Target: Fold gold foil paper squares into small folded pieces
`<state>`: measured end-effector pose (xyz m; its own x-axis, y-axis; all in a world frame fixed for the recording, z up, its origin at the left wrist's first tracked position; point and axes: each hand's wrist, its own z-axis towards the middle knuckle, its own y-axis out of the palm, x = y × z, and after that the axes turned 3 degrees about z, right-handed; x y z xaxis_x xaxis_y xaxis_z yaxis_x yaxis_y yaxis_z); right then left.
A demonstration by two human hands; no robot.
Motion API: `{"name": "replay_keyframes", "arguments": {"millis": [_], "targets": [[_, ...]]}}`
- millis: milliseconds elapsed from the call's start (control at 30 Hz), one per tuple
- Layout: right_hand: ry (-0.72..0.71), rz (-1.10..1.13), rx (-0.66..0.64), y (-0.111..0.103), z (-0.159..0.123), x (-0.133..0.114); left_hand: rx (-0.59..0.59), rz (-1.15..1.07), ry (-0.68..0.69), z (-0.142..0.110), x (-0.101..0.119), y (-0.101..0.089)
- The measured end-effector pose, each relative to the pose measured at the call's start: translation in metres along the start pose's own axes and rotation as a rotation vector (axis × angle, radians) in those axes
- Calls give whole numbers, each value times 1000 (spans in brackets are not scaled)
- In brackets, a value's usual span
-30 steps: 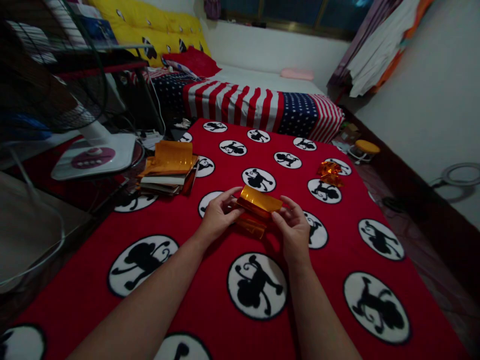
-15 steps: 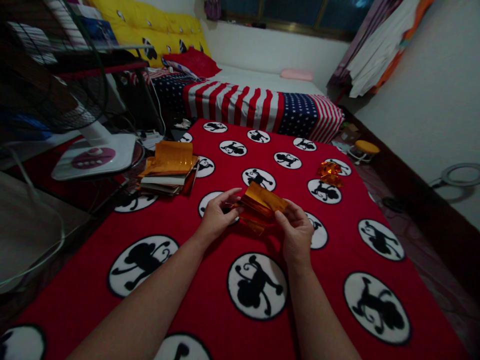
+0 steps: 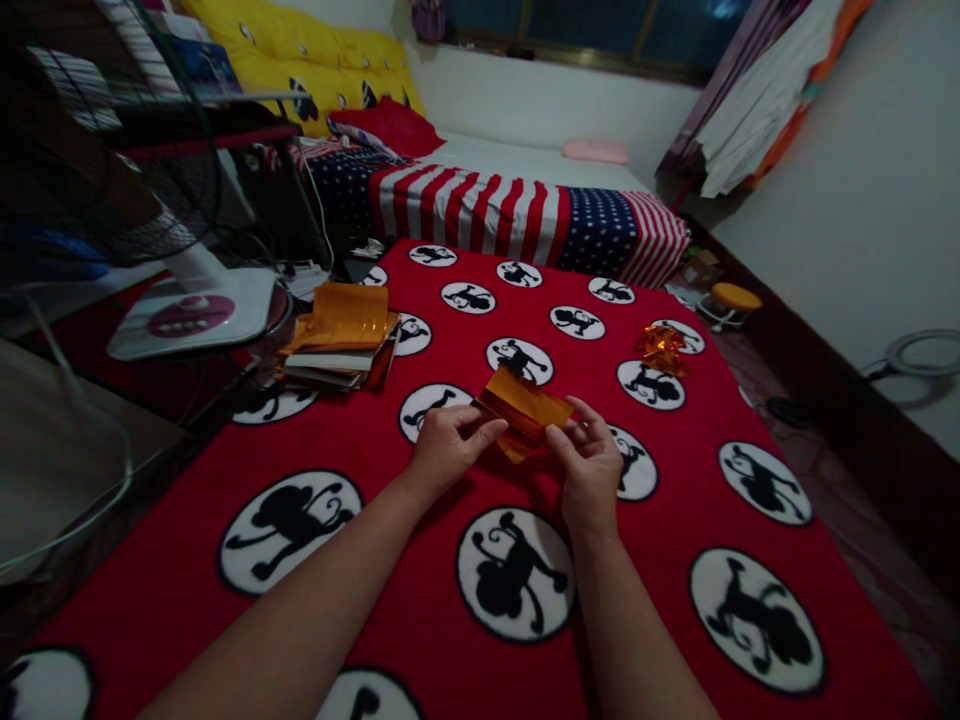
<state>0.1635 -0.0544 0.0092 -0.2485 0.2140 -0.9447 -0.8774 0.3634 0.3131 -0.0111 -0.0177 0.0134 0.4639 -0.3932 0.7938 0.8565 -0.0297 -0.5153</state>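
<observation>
Above the middle of the red cloth with black monkeys in white circles (image 3: pixel 405 620), you hold a folded, glossy orange-gold film sheet (image 3: pixel 529 405). Your left hand (image 3: pixel 448 452) pinches one end, your right hand (image 3: pixel 592 472) the other, thumbs nearest you, probably to keep the thin film spread. By the cloth's left edge sits a loose stack of orange-gold and pale sheets (image 3: pixel 349 318); near its right edge, crumpled shiny orange film (image 3: pixel 664 348). No brand or label is readable.
</observation>
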Motion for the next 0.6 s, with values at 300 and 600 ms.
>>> {"name": "replay_keyframes", "arguments": {"millis": [300,600], "targets": [[-16,-142,-207,6,-6,5,-64,-389,-175,2,-3,7],[-78,-401,-354,10,-12,7,-115,-335,-188,0,-1,9]]}}
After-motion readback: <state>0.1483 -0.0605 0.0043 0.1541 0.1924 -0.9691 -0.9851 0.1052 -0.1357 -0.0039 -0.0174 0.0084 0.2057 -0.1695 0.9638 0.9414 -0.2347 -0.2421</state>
